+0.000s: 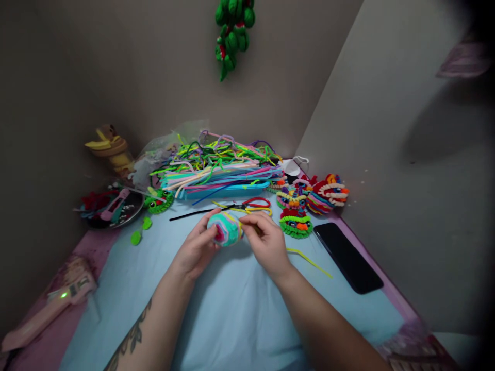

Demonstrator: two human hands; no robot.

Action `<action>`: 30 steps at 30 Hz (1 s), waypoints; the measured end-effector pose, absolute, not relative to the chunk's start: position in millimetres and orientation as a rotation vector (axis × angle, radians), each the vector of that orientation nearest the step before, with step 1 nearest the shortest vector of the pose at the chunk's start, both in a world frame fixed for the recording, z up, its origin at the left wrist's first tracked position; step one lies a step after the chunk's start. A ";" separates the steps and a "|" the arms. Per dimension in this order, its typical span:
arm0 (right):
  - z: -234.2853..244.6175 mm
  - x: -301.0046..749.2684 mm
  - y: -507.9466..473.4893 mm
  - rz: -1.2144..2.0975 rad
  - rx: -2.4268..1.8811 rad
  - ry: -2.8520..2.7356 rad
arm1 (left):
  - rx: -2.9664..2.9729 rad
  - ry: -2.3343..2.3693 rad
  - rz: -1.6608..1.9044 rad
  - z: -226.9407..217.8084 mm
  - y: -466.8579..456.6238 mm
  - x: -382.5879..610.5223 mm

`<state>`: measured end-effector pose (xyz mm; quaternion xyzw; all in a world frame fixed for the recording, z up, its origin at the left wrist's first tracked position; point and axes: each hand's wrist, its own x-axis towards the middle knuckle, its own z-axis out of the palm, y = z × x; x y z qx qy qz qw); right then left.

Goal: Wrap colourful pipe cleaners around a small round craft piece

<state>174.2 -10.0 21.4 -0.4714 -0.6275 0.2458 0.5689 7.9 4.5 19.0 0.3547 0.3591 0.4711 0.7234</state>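
My left hand [199,245] is wrapped round a small rounded piece coiled from pipe cleaners [231,230], turquoise with pink, white and yellow bands. At its right edge, my right hand [266,242] pinches a yellow pipe cleaner [309,260]. That strand seems to run under the hand and trails out over the cloth to the right; the part inside the fingers is hidden. Just beyond the hands lie scissors [257,206] with red and yellow handles, and a black pipe cleaner [189,215].
A blue tray [228,191] heaped with pipe cleaners [216,172] stands at the back. Right are finished pipe-cleaner figures [296,224] and a black phone [348,257]. Left are a metal bowl [133,206], green pompoms [135,237] and a pink glue gun [50,309]. Blue cloth [232,319] covers the table.
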 end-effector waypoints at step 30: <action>8.0 171.3 -10.3 0.246 -0.862 -1.868 | 1.711 1.332 1.138 25.0 -6.2 11.3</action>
